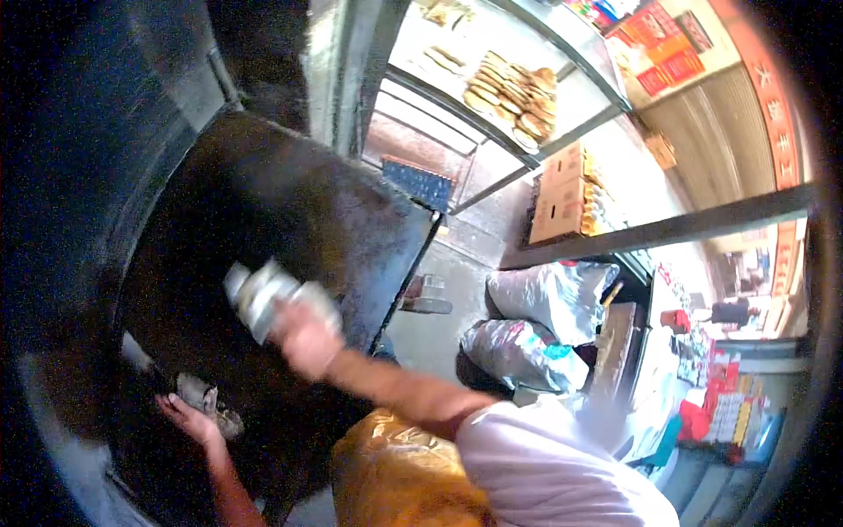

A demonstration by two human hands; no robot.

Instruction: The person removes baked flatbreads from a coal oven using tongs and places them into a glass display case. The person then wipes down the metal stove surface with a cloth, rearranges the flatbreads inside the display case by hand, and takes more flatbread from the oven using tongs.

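Observation:
A blurred white cloth-like bundle (277, 299) is in my right hand (303, 338), whose fingers are closed round its lower end. This hand is over the dark, sooty flat surface (290, 193). Lower left, my left hand (191, 422) has its fingers stretched out beside a crumpled grey cloth (209, 404), which touches or nearly touches them. Motion blur hides the right fingertips and what lies under the white bundle.
A yellow-brown plastic-covered bulk (408, 474) stands close below my right forearm. Glass shelves hold flat breads (509, 97). Beyond the dark surface's edge are silvery sacks (522, 351) and a cardboard box (558, 198). A person (733, 312) stands far right.

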